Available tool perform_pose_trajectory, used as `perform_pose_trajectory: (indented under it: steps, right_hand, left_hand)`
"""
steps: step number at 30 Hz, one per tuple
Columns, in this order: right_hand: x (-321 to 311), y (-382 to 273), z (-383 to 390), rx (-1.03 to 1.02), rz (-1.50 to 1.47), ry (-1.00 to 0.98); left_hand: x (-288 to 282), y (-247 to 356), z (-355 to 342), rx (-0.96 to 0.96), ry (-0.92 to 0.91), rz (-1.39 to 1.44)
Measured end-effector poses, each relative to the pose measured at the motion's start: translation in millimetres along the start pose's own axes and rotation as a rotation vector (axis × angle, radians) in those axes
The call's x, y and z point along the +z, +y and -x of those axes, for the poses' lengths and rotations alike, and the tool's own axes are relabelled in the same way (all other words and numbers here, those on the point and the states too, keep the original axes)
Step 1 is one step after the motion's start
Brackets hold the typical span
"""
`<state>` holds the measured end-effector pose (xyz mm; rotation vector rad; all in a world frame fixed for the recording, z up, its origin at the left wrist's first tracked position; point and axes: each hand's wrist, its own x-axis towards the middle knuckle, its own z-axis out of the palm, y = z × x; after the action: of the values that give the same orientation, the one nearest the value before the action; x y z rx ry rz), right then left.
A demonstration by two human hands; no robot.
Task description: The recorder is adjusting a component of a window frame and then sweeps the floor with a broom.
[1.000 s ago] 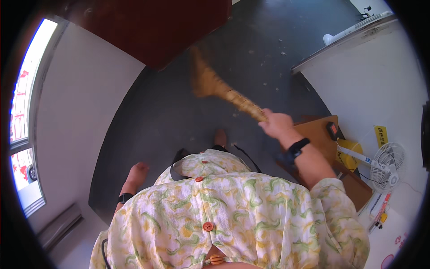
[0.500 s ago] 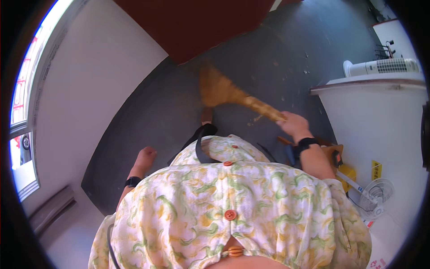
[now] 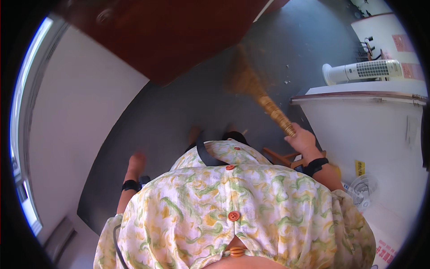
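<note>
Dark grey floor (image 3: 170,116) ran through the middle. Red-brown door (image 3: 179,36) stood at the top. White wall (image 3: 76,116) on the left, with a bright window (image 3: 22,134) at the far left edge. White tower fan (image 3: 363,71) lay on a white counter (image 3: 358,89) at right. Small round fan (image 3: 362,189) sat lower right. Wooden piece (image 3: 280,157) showed near the counter's base.

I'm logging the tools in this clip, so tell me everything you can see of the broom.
The broom is a short hand broom of straw-coloured natural fibre. Its handle looks like a bundle bound with wrapped bands, and it fans into a bushy head that is blurred. It slants from the right hand, which grips the handle's end, up and left to the dark grey floor, near the reddish-brown door. Pale specks lie on the floor close by. Whether the bristles touch the floor is unclear.
</note>
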<state>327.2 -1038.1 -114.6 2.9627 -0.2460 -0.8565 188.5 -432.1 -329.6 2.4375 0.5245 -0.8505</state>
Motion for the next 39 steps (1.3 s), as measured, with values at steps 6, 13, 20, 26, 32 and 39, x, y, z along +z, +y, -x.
perform_pose_trajectory:
  steps: [6,13,20,26,32,39]
  right_hand:
    - [34.1,-9.8,-60.6,-0.223,-0.033,-0.144]
    - [-2.6,79.6,-178.3,-0.256,0.056,-0.166]
    - [-44.9,239.2,-257.4,0.107,-0.050,-0.047]
    - [-75.7,228.9,-262.4,0.131,-0.073,0.063]
    - [20.8,238.3,-138.2,0.133,-0.052,0.051]
    - [51.8,133.0,-120.7,0.518,-0.676,-0.747]
  left_hand:
    - [-6.9,40.1,-36.5,0.473,-0.149,-0.765]
    - [-21.1,94.4,-79.1,0.126,0.023,0.237]
    - [-63.1,326.6,-108.3,0.766,-0.049,-0.629]
    - [-107.3,471.2,-122.6,0.309,-0.078,-0.160]
    - [-125.1,474.9,-203.2,0.284,-0.145,-0.140]
    - [-133.4,567.2,-293.1,0.458,-0.328,-0.199]
